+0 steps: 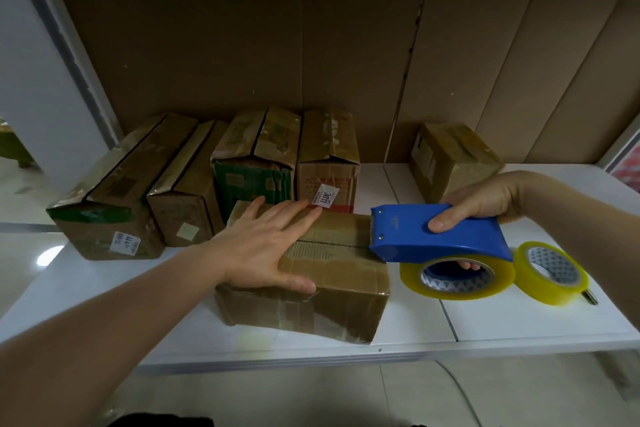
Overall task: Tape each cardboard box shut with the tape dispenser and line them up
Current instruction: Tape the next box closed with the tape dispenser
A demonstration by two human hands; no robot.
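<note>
Left hand (263, 246) spread flat on the glossy taped cardboard box (332, 291); right hand (481, 208) grips the blue plastic tape dispenser (440, 236) at the box's right edge.

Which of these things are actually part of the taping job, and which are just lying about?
In use: front box, blue tape dispenser, left hand, right hand, row of boxes, lone box.
Lying about: spare tape roll, cardboard sheets.

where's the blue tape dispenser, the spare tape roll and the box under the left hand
blue tape dispenser (446, 236): head view, on its blue side
spare tape roll (551, 273): head view, on its yellow outer band
box (343, 284): head view, on its bare top
</note>
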